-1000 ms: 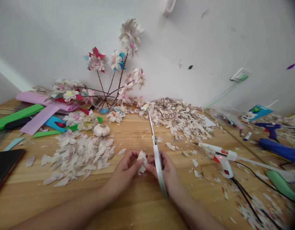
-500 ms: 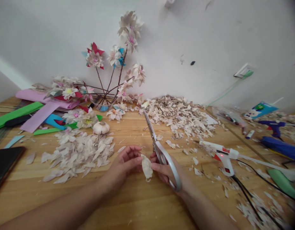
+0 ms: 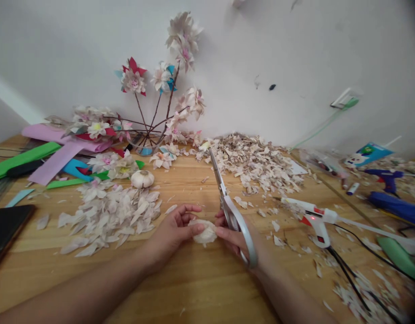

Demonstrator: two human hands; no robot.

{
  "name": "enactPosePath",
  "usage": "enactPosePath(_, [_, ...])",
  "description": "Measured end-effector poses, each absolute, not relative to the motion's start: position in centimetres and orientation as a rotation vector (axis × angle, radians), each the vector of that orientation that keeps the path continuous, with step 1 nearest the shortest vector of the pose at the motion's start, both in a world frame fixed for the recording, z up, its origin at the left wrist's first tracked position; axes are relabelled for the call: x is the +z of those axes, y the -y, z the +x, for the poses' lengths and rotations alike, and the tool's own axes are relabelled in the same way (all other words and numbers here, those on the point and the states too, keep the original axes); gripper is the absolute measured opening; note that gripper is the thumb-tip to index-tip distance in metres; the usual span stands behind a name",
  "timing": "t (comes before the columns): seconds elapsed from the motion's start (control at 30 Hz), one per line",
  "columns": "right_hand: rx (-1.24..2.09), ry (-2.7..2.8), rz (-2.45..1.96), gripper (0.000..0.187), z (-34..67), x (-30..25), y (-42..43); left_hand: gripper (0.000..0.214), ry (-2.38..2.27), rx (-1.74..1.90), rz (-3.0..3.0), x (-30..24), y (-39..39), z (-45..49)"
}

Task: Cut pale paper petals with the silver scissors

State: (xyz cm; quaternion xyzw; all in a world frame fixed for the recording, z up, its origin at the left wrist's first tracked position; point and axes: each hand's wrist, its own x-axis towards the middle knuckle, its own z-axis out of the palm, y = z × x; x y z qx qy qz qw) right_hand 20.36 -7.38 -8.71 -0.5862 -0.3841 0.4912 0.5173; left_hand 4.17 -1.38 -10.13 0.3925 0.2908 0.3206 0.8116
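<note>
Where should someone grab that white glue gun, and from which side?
Probably best by the white glue gun's handle, coming from the near side: the handle juts toward the person, while the nozzle points left, away from that grasp. A red light glows on the body, so the nozzle may be hot. Mind the cord trailing from the handle's end.

A cream-white, papery piece [image 3: 205, 234], rounded and creased, sits at the lower centre of the frame. Just right of it, scissors [image 3: 229, 206] slant tips up-left, metal blades together, pale grey handle loops toward the lower right.
</note>
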Motion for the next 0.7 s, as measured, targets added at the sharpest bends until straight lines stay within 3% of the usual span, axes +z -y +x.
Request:
enactPosePath(0.43, [1.178,0.922,-1.442,0.037,20.36,-9.29,7.22,0.046,-0.709,0.718,0.861,-9.89,1.6,4.24])
enactPosePath(0.7, [1.093,0.992,-1.467,0.042,20.95,-8.51,7.15,0.063,-0.648,0.573,0.874,-10.03,1.01,3.58])
